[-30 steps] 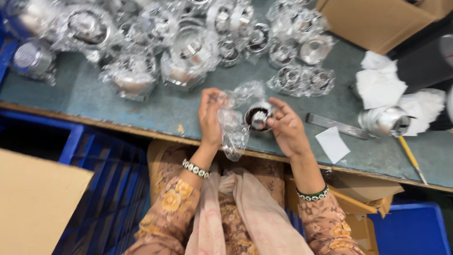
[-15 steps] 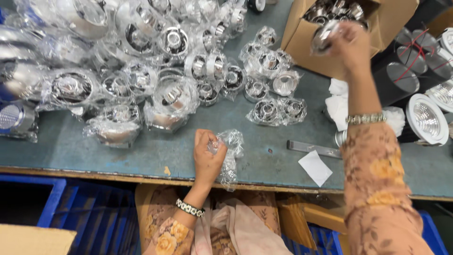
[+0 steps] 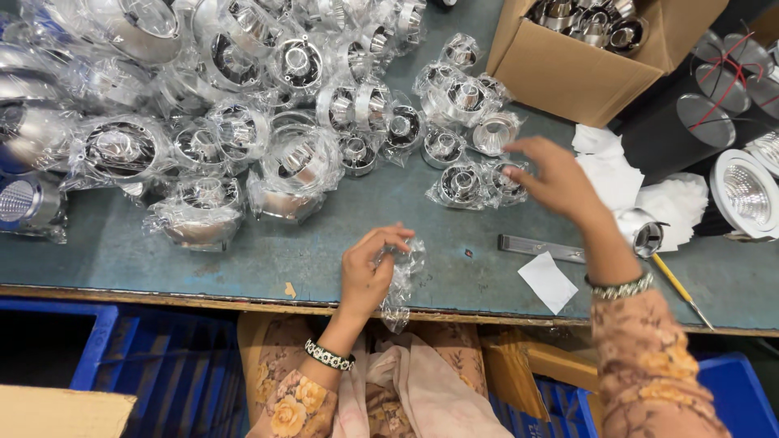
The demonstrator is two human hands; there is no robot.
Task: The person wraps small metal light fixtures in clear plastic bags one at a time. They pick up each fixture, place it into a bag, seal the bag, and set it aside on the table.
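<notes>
My left grip (image 3: pixel 369 272) is pinched shut on an empty clear plastic bag (image 3: pixel 402 280), thumb and fingers bunched on its top; the bag hangs crumpled over the near edge of the tabletop (image 3: pixel 324 235). Left wrist has a beaded bracelet (image 3: pixel 329 354), floral sleeve below it. My right grip (image 3: pixel 556 180) is apart, fingers spread loose, holding nothing, hovering just over two bagged metal parts (image 3: pixel 479 182) at the near edge of the pile. Can't tell if the fingertips touch the wrap. Right wrist also has a bracelet (image 3: pixel 621 285).

Pile of bagged shiny round parts (image 3: pixel 268 122) covers the far left and middle of the tabletop, each in its own clear wrap. Cardboard box (image 3: pixel 584 69) far right, open, with unwrapped metal parts (image 3: pixel 588 20) inside. White cloths (image 3: pixel 617 174) just right of my right grip; one bare metal cylinder (image 3: pixel 641 231) lies beside them, near my forearm. Flat metal strip (image 3: pixel 540 247) and a white paper square (image 3: pixel 548 281) lie between my two grips, closer to the right. Yellow-handled tool (image 3: pixel 677 284) near the right edge. White round lamp housing (image 3: pixel 742 195) far right. Blue crates (image 3: pixel 162 373) sit below the tabletop.
</notes>
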